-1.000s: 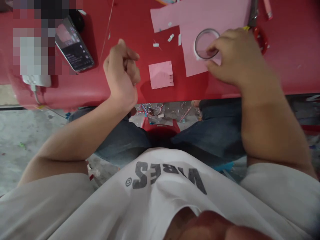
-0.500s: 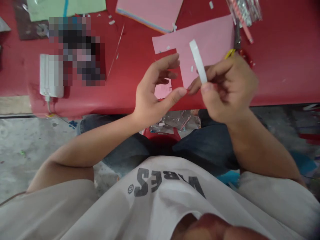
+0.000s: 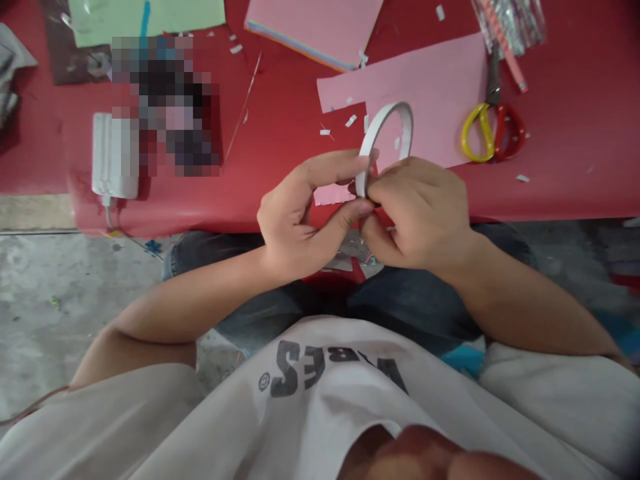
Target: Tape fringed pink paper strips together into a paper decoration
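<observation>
A thin white tape roll (image 3: 385,127) stands on edge above the near rim of the red table (image 3: 280,133). My right hand (image 3: 417,213) is closed around its lower part. My left hand (image 3: 300,213) meets it from the left, thumb and forefinger pinched at the roll's bottom edge. A small pink paper square (image 3: 330,195) lies on the table just behind my left fingers, partly hidden. A large cut pink sheet (image 3: 425,87) lies behind the roll.
Yellow-and-red scissors (image 3: 493,127) lie to the right on the table. A stack of coloured paper (image 3: 315,27) and a green sheet (image 3: 150,13) sit at the back, a white charger block (image 3: 114,157) at the left. Paper scraps litter the table.
My right hand lifted the tape roll off the pink sheet and brought it toward me. My left hand opened from a fist, moved right and pinched the roll's lower edge.
</observation>
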`<control>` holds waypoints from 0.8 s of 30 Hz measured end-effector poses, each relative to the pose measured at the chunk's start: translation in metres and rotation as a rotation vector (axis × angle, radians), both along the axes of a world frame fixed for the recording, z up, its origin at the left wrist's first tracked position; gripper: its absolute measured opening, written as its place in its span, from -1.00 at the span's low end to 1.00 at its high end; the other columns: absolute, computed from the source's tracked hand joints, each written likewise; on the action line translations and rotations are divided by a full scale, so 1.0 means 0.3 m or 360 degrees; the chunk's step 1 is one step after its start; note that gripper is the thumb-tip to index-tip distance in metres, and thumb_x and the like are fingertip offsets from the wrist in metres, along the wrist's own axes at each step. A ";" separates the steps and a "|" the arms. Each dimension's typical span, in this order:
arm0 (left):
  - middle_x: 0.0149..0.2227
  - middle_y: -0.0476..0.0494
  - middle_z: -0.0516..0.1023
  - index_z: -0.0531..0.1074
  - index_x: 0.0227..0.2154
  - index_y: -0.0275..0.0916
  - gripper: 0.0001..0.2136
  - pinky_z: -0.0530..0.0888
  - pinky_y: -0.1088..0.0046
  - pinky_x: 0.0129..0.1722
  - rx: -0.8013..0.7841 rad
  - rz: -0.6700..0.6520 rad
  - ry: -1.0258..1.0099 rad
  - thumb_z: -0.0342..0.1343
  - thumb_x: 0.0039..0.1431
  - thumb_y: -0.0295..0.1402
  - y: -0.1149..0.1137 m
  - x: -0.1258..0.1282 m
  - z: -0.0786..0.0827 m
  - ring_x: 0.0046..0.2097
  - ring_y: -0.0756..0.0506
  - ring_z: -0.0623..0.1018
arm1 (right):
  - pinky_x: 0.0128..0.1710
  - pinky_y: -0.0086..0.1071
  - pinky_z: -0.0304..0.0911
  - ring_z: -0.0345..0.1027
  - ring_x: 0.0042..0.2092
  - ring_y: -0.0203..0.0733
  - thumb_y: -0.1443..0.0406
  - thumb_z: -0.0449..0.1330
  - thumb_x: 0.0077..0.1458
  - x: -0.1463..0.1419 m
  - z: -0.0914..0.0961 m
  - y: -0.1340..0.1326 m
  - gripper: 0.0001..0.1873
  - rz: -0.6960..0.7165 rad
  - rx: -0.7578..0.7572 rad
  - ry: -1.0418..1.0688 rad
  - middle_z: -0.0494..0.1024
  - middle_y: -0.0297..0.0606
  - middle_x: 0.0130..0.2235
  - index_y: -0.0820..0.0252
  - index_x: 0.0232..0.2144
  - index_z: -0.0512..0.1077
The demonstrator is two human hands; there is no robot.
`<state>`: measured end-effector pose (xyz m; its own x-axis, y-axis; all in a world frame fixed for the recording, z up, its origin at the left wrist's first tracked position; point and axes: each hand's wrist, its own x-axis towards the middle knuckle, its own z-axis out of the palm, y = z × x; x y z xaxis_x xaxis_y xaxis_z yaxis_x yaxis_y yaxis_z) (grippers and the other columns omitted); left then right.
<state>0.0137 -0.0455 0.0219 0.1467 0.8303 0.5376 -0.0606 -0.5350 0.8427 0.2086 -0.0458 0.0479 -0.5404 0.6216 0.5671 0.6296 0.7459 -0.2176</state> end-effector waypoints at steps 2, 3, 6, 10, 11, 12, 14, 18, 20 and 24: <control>0.05 -0.08 0.67 0.56 0.04 0.02 -0.66 0.67 0.08 0.14 -0.0062 0.0040 -0.0046 0.43 0.22 -0.26 -0.004 0.008 0.010 0.09 -0.23 0.69 | -0.30 -0.16 0.31 0.44 -0.33 -0.13 0.36 0.06 0.28 -0.003 0.005 -0.009 -0.80 -0.0031 0.0004 -0.0033 0.53 -0.32 -0.36 0.05 -0.06 0.30; 0.01 -0.09 0.68 0.55 -0.01 -0.02 -0.68 0.67 0.10 0.13 -0.0075 0.0055 -0.0072 0.44 0.21 -0.26 -0.004 0.012 0.015 0.09 -0.22 0.70 | -0.28 -0.15 0.29 0.43 -0.32 -0.12 0.36 0.06 0.28 -0.004 0.009 -0.011 -0.79 -0.0044 -0.0021 -0.0027 0.53 -0.31 -0.36 0.05 -0.04 0.31; -0.02 -0.04 0.65 0.44 0.05 -0.01 -0.56 0.69 0.23 -0.02 -0.0034 0.0068 -0.0152 0.46 0.19 -0.17 0.012 0.019 0.019 0.00 -0.17 0.73 | -0.21 -0.11 0.27 0.42 -0.30 -0.10 0.32 0.05 0.33 -0.006 0.020 -0.010 -0.84 -0.0082 -0.0132 0.0012 0.50 -0.29 -0.36 0.06 -0.06 0.32; 0.13 -0.14 0.65 0.38 0.24 -0.02 -0.47 0.71 0.27 -0.02 -0.0047 -0.0004 0.0057 0.38 0.28 -0.14 0.035 0.000 0.003 0.00 -0.18 0.73 | -0.24 -0.13 0.21 0.40 -0.34 -0.13 0.22 0.02 0.42 -0.007 0.021 0.000 -0.87 -0.0211 -0.0090 -0.0037 0.48 -0.30 -0.40 0.10 -0.14 0.35; 0.15 -0.15 0.66 0.42 0.24 -0.04 -0.52 0.70 0.26 0.04 -0.0061 -0.0011 0.0143 0.34 0.32 -0.17 0.037 -0.006 -0.003 0.03 -0.17 0.73 | -0.25 -0.13 0.20 0.39 -0.35 -0.14 0.21 0.01 0.44 -0.007 0.018 0.002 -0.83 -0.0250 -0.0071 -0.0059 0.48 -0.29 -0.41 0.11 -0.17 0.36; 0.14 -0.12 0.67 0.47 0.23 -0.03 -0.58 0.69 0.27 0.09 -0.0059 -0.0006 0.0207 0.30 0.36 -0.21 0.037 -0.011 -0.008 0.04 -0.16 0.72 | -0.25 -0.13 0.19 0.37 -0.37 -0.15 0.19 0.01 0.45 -0.006 0.015 0.003 -0.79 -0.0281 -0.0064 -0.0073 0.46 -0.29 -0.43 0.12 -0.20 0.36; 0.10 -0.02 0.70 0.53 0.20 0.04 -0.65 0.68 0.29 0.12 -0.0029 0.0015 0.0270 0.25 0.41 -0.24 0.034 -0.015 -0.016 0.03 -0.12 0.73 | -0.22 -0.12 0.17 0.34 -0.38 -0.16 0.15 0.01 0.45 -0.003 0.010 0.003 -0.72 -0.0338 -0.0091 -0.0067 0.41 -0.29 -0.46 0.14 -0.28 0.37; -0.03 0.05 0.75 0.62 0.08 0.08 -0.76 0.73 0.29 -0.01 -0.0037 0.0059 0.0264 0.24 0.41 -0.28 0.027 -0.006 -0.010 -0.04 -0.09 0.76 | -0.15 -0.09 0.18 0.35 -0.35 -0.12 0.12 0.01 0.45 0.006 0.012 0.003 -0.64 -0.0420 -0.0212 -0.0024 0.34 -0.29 -0.50 0.14 -0.37 0.37; -0.09 0.04 0.76 0.66 0.00 0.06 -0.81 0.72 0.32 -0.05 -0.0108 0.0065 0.0268 0.25 0.40 -0.29 0.028 -0.003 0.005 -0.10 -0.07 0.75 | -0.14 -0.06 0.21 0.38 -0.31 -0.09 0.14 0.02 0.44 0.013 0.019 0.009 -0.63 -0.0399 -0.0193 -0.0046 0.36 -0.27 -0.49 0.13 -0.41 0.35; -0.23 0.03 0.72 0.67 -0.13 -0.04 -0.88 0.68 0.37 -0.14 -0.0239 -0.0009 0.0334 0.22 0.40 -0.32 0.040 -0.008 0.039 -0.23 0.00 0.70 | -0.21 -0.05 0.28 0.41 -0.30 -0.08 0.18 0.08 0.38 0.032 0.029 0.034 -0.66 -0.0275 -0.0026 -0.0159 0.41 -0.25 -0.46 0.12 -0.47 0.30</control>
